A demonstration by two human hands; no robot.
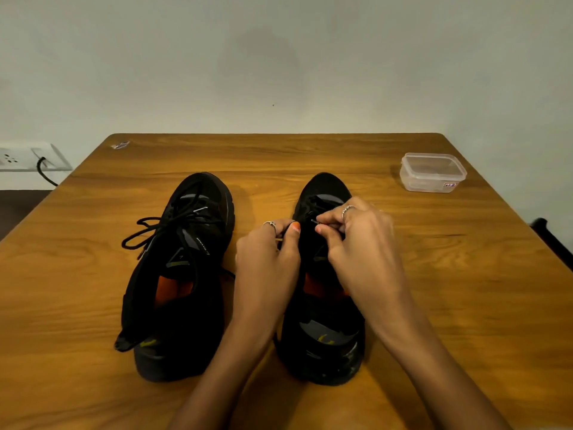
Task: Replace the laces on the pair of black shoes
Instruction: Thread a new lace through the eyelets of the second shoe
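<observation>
- A wooden table [310,156] fills the lower part of the view and serves as the landmark; a pale wall rises behind its far edge.
- The left shoe [179,274], black with an orange insole, stands left of the table's middle, toe toward the far edge; its black lace [148,231] is threaded and spills in loose loops off its left side onto the table.
- The right shoe [322,336], also black with an orange insole, stands just right of the table's middle, parallel to the first and apart from it, toe toward the far edge.
- The right hand [359,240] sits over the right shoe's lacing area, fingers curled in a pinch on the tip of a dark lace end [317,222]; a ring shows on one finger.
- The left hand [266,259] rests against the right shoe's left side, between the two shoes, thumb and forefinger closed on a thin dark strand by the eyelets; a ring shows on one finger and the thumbnail is orange.
- A clear plastic container [432,172] with a small label sits near the table's far right corner, well apart from the shoes.
- A small sticker [120,145] lies at the table's far left corner.
- A wall socket [31,156] with a black cable is mounted beyond the table's left edge.
</observation>
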